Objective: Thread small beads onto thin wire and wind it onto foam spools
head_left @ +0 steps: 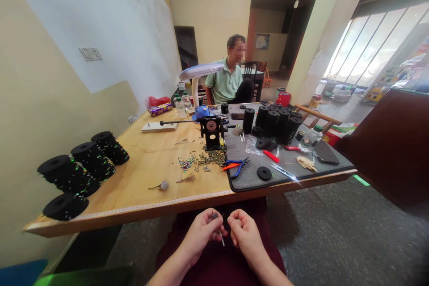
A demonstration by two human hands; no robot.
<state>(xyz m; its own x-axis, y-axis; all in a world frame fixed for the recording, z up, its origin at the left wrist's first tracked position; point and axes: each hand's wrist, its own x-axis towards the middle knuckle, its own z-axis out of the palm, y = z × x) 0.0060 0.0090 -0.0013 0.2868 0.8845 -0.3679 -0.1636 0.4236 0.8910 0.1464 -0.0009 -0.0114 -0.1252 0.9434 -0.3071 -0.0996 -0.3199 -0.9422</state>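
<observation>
both hands are hovering close together at 6 o'clock below the tabletop (150, 170): left hand (203, 230) pinching a small tuft (215, 216) on a thin stem (221, 237), right hand (246, 231) curling beside it, its grip i cannot tell. i am judging the tuft featherlight and crushable, best held by the stem.

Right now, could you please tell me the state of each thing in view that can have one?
Left hand, pinched shut on a stick.
Right hand, fingers curled shut, close beside the left.
Pliers, flat on the mat, handles apart.
Bottle, upright, capped.
Spools, upright, clustered on the mat.
Lamp, upright, head bent over the table.
</observation>
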